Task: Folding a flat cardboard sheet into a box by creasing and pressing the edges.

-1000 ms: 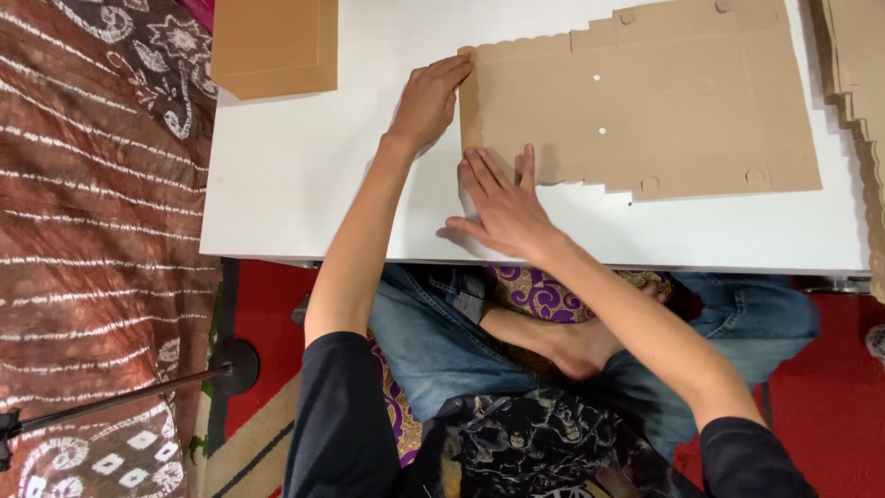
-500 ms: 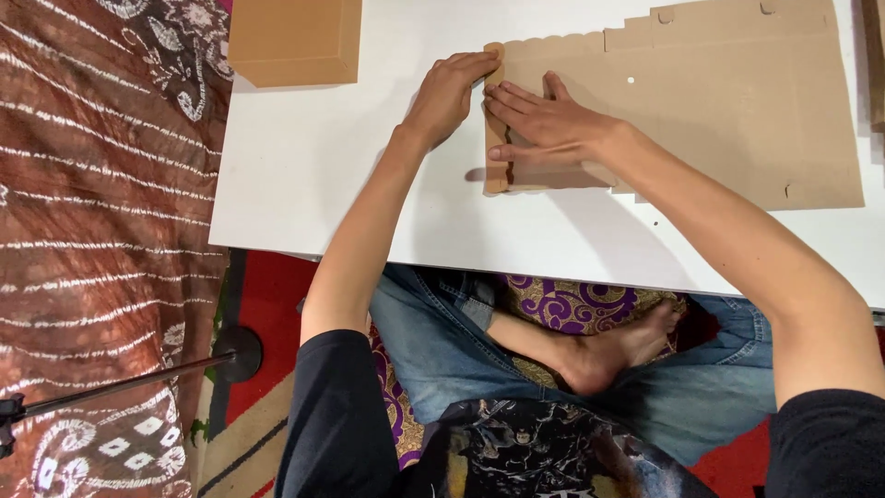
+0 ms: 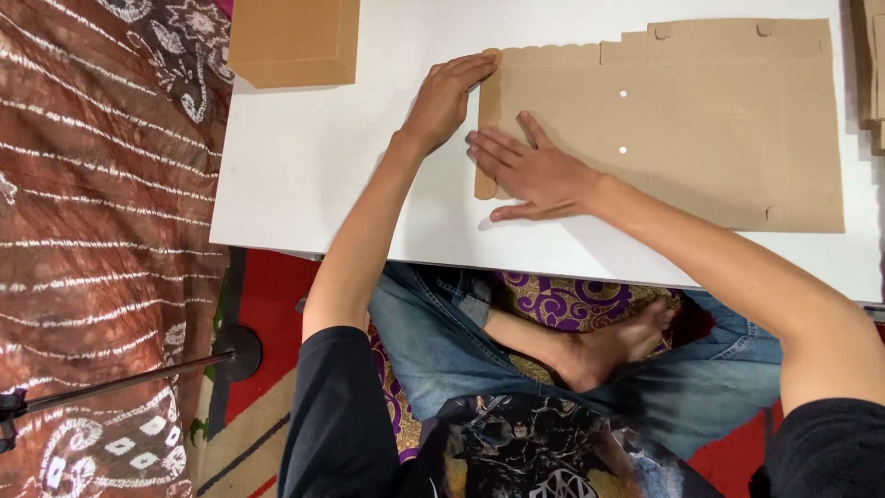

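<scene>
Flap (image 3: 488, 120) at the left end of the flat cardboard sheet (image 3: 701, 129) now lies folded over on the white counter (image 3: 304, 175), right hand (image 3: 530, 171) slid toward the near edge, pressing open-palmed, left hand (image 3: 444, 100) flat against the crease, neither gripping.

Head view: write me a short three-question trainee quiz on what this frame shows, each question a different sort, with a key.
1. True or false: the left hand rests flat on top of the assembled brown box.
2. Which does the right hand press on? A) the white table only B) the flat cardboard sheet C) the patterned cloth
3. Fill in: the narrow folded flap lies along the sheet's ____ edge in the picture.

Key: 1 false, it touches the flap's upper end; 2 B; 3 left.
</scene>
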